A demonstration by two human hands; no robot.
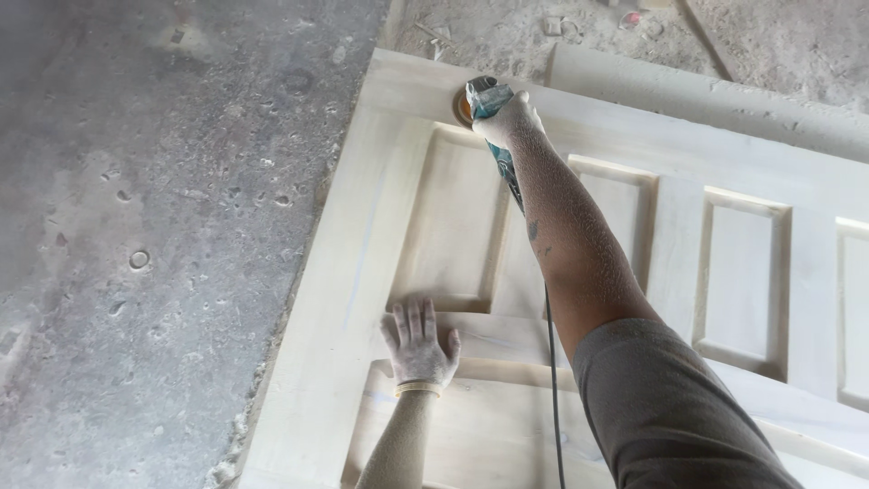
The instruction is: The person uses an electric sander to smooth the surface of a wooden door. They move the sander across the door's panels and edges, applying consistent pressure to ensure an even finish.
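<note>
A pale, unfinished wooden panelled door [362, 235] lies flat below me. My right hand [511, 122], in a dusty white glove, is stretched far out and grips a teal angle grinder [489, 100]. Its sanding disc [463, 107] rests on the door's far rail near the top left corner. The grinder's black cord [550, 380] runs back along my arm. My left hand [418, 342], also gloved, lies flat with fingers spread on the door's middle rail, holding nothing. Sawdust covers both forearms.
A grey, dusty concrete floor [154, 235] fills the left side, with sawdust heaped along the door's left edge [231, 453]. A second pale wooden piece [706, 95] lies beyond the door at the upper right. Small debris [561, 25] litters the floor at the top.
</note>
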